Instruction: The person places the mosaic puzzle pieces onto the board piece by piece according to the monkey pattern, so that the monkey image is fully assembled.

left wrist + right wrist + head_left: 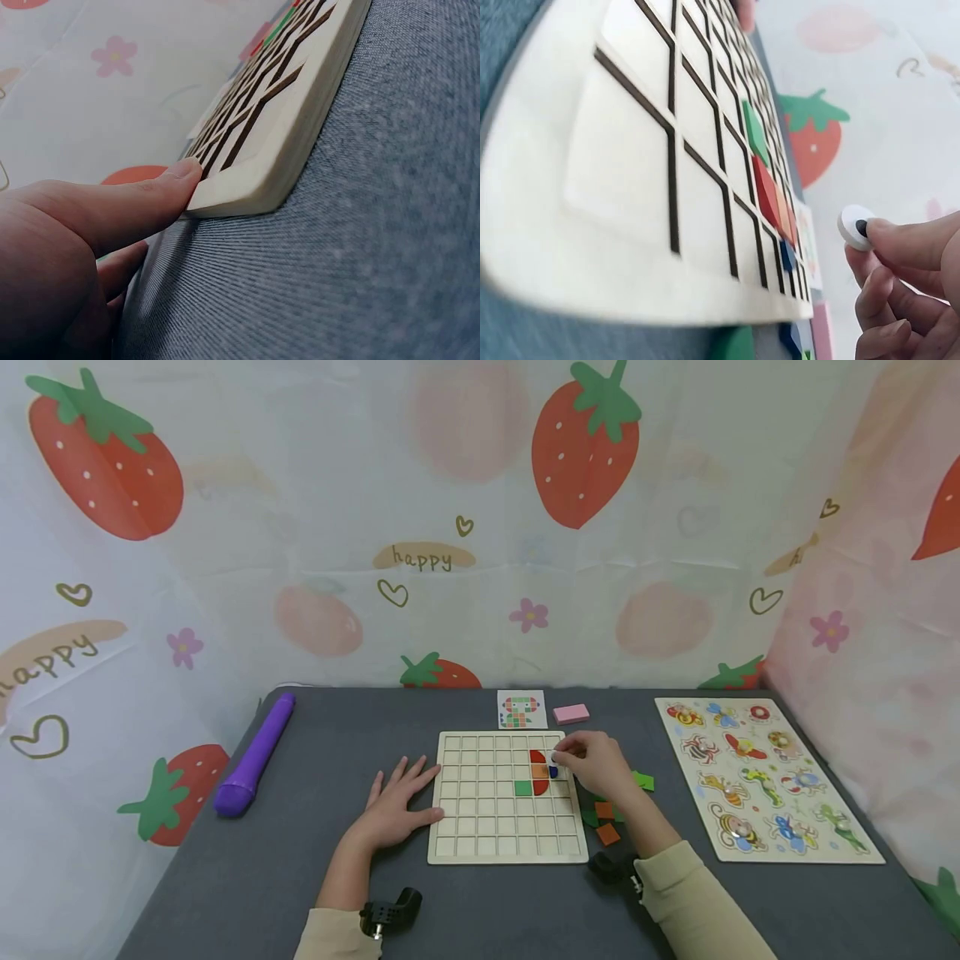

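Observation:
A pale wooden grid board (477, 807) lies on the dark cloth. My left hand (396, 810) is spread at its left side, and in the left wrist view the thumb (161, 196) rests on the board's rim. Over the board's upper right my right hand (597, 762) pinches a round white piece with a black dot (853, 227) between thumb and finger. Below that hand several pieces sit in the grid: red rounded pieces (540, 787), an orange piece (539, 771), a green square (522, 788) and a dark blue piece (553, 772).
Loose orange squares (608, 834) and green pieces (643, 781) lie right of the board. Behind it are a pattern card (522, 709) and a pink block (572, 714). A purple microphone-shaped object (255, 756) lies left; an insect-picture board (767, 777) lies right.

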{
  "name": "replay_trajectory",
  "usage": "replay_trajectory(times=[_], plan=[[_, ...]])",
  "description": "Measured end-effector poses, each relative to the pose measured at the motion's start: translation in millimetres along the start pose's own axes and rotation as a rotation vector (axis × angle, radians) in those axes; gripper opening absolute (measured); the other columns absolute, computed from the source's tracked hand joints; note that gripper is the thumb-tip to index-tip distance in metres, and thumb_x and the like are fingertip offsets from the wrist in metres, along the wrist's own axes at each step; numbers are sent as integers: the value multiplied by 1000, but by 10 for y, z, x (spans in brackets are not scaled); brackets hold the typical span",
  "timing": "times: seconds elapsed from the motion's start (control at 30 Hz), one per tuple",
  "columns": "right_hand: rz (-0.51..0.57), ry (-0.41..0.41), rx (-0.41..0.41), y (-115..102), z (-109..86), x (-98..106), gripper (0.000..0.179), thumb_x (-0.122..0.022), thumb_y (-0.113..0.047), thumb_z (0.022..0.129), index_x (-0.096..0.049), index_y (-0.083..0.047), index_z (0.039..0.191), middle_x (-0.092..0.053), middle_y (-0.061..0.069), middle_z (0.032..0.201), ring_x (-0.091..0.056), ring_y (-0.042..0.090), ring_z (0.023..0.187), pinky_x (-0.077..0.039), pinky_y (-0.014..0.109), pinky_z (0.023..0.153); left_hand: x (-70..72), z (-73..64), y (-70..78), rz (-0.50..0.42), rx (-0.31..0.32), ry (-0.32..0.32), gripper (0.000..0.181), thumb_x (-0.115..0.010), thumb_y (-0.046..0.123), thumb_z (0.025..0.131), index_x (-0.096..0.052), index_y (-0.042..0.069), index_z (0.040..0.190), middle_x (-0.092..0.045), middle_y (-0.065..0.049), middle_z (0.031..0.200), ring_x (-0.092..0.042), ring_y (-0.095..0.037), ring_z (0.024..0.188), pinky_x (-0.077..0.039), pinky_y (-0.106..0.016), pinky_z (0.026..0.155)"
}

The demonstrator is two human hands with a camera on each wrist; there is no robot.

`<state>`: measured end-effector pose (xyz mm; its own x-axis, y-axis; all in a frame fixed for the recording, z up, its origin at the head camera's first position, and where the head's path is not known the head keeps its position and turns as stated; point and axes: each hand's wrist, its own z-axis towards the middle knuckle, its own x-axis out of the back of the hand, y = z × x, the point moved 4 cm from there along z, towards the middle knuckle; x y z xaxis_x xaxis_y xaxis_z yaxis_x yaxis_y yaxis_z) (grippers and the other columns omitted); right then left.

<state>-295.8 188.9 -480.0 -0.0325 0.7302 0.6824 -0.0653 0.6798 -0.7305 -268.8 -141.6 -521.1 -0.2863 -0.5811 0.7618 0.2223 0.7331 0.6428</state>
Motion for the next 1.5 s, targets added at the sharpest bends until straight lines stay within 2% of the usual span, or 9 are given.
replay_trajectory(times=[0.2,0.37,0.7,0.97,1.3,1.5], plan=[[37,-53,37,-70,40,-150,12,-74,-22,94,-74,-10,95,-71,4,89,-64,16,77,-53,29,64,14,-2,1,-6,-3,1,77,-72,43,92,-39,19,157,-22,-12,168,-2,-39,157,9,-64,121],[49,-97,47,-105,96,-285,10,-74,-22,93,-76,-12,93,-71,1,88,-62,16,74,-52,28,62,11,-11,8,-6,-1,5,77,-73,42,91,-40,18,157,-23,-13,167,-3,-40,157,8,-65,121],[3,-85,42,-141,144,-453,6,-76,-20,92,-76,-14,90,-69,-2,81,-59,14,70,-49,29,60,4,-13,6,-9,-1,-8,76,-72,42,92,-40,19,157,-23,-12,168,-3,-39,157,8,-65,121],[-123,-96,50,-172,142,-498,10,-76,-24,92,-74,-16,86,-67,-4,77,-57,15,68,-48,31,62,-5,-3,-12,-7,3,-5,76,-72,43,92,-40,19,157,-23,-12,168,-2,-38,157,9,-64,121],[-129,-104,48,-184,140,-500,12,-76,-28,92,-72,-19,87,-63,-4,75,-55,16,65,-45,30,58,6,-6,-11,-7,8,-2,77,-72,43,92,-40,19,157,-23,-12,168,-2,-38,157,9,-64,121],[-137,-113,44,-167,133,-500,8,-75,-25,93,-72,-18,89,-61,-2,74,-54,17,62,-43,31,55,-7,-5,-19,-2,8,-3,77,-72,43,92,-39,19,157,-22,-11,168,-1,-38,157,9,-64,121]])
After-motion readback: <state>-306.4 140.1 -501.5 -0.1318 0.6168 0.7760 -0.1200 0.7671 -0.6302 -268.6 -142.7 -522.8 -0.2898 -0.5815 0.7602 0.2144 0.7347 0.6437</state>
